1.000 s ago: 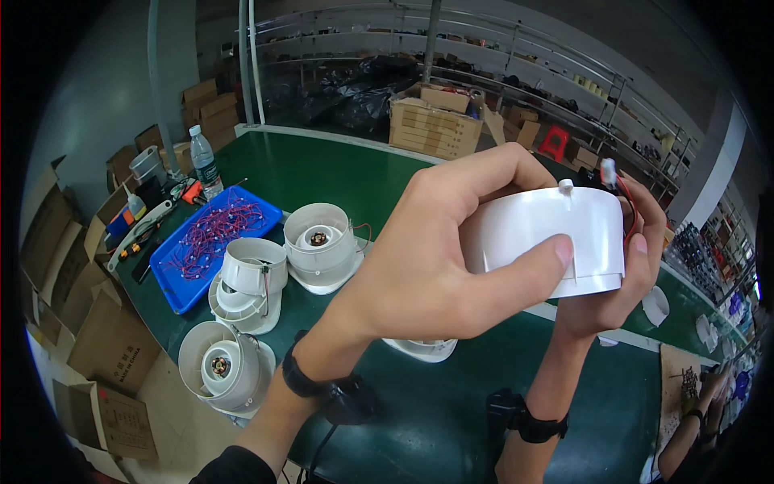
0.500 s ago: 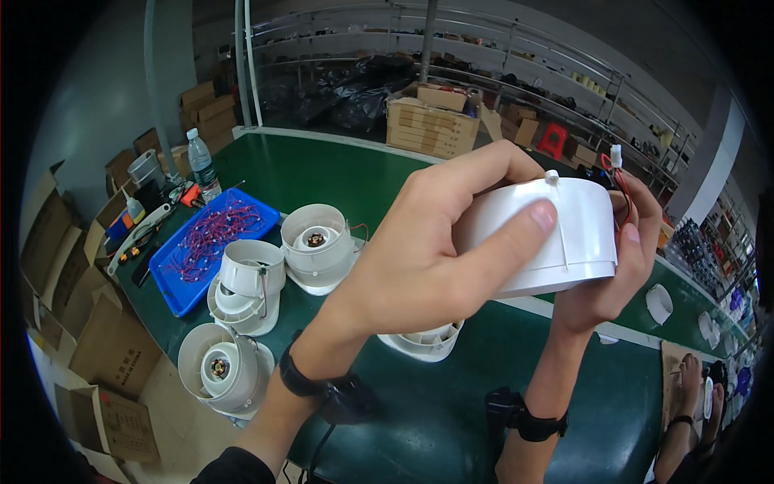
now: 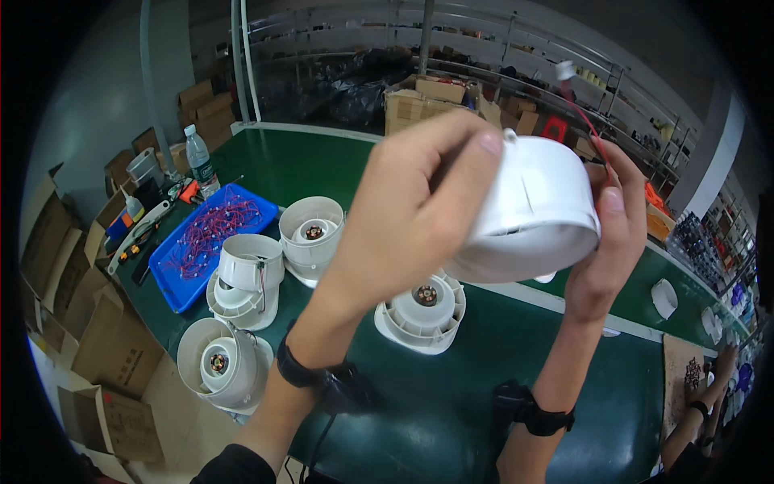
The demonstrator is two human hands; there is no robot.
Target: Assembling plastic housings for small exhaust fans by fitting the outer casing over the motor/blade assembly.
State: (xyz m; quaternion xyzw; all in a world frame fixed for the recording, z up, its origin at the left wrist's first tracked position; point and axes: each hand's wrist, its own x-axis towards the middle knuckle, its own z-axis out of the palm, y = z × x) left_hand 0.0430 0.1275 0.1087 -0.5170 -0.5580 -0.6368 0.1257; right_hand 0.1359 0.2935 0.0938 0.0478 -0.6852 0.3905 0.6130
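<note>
Raised above the bench, a white round plastic housing [image 3: 542, 184] is held between both hands, its open rim tilted down toward me. My left hand [image 3: 419, 202] grips its left side, the thumb near a small peg on the top edge. On the opposite side, the fingers of my right hand [image 3: 611, 230] close round the wall. A red and dark wire [image 3: 587, 121] sticks up by the right fingers and ends in a blurred white connector [image 3: 566, 71]. Below the hands sits a white housing base [image 3: 426, 319] with a round core in its middle.
More white housings [image 3: 313, 234] stand at the left of the green bench [image 3: 387, 403]. Beside them is a blue tray [image 3: 173, 290] of red wires. A water bottle [image 3: 198, 157], tools and cardboard boxes [image 3: 113, 343] lie farther left. Another person's arm [image 3: 701, 411] is at the right.
Both hands have lifted the housing up and to the left and tipped it, so its open underside shows. The wire now points higher, and the base on the bench is more exposed.
</note>
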